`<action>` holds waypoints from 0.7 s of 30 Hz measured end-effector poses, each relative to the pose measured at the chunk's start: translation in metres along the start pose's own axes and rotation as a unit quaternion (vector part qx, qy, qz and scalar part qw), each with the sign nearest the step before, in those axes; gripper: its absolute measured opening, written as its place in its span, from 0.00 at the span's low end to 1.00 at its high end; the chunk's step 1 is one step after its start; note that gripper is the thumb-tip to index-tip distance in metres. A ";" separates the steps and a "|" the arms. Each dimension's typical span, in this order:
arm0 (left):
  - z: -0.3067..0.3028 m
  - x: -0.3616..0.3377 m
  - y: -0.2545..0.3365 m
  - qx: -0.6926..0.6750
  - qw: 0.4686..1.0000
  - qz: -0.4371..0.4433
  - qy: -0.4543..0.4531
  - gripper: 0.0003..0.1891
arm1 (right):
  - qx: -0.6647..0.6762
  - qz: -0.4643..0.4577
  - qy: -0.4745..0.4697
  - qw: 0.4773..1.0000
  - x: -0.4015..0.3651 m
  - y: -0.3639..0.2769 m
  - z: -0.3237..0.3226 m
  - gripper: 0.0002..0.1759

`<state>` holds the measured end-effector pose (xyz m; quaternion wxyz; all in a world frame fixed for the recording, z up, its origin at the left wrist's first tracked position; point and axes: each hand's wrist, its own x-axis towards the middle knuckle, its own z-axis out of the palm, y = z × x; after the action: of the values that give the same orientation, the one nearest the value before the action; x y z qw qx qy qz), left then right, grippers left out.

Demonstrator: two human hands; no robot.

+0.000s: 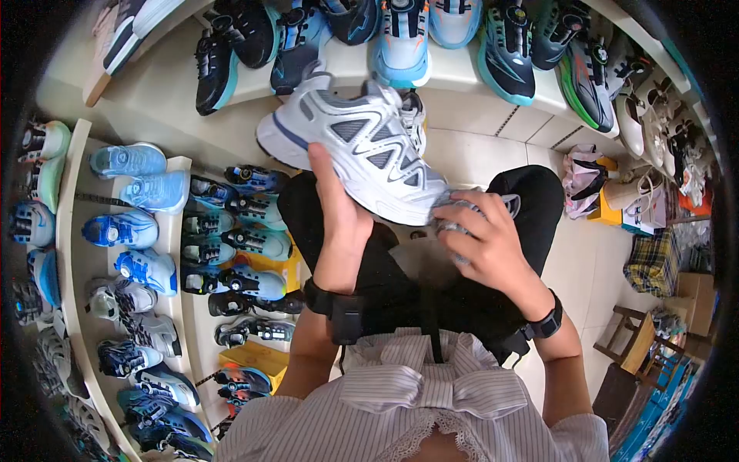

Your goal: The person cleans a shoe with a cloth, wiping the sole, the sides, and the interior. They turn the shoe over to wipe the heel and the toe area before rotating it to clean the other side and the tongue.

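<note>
Blue sneakers point(121, 230) stand on the left shelf point(71, 192), presumably for display. My left hand point(344, 214) grasps the white-and-grey running shoe point(377, 146) by its sole above my lap, apparently steadying it. My right hand point(491, 240) pinches what looks like grey cloth point(453, 245) at the toe, seemingly bunched for control.

Pale tile floor point(581, 269) beside the wooden stool point(637, 346). White shelving unit point(69, 231) well left of stool, across the floor.

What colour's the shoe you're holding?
The shoe is mostly white with grey panels; best view: head.
</note>
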<state>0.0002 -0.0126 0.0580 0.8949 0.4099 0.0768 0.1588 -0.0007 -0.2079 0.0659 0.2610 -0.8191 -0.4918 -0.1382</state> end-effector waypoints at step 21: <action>-0.018 -0.010 -0.005 -0.155 0.973 -0.166 0.029 0.32 | 0.231 0.198 0.034 0.952 -0.012 0.013 0.002 0.28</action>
<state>-0.0127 -0.0070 0.0424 0.9590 0.2426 0.1437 0.0296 0.0051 -0.2208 0.0545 0.4813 -0.8126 -0.3287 0.0059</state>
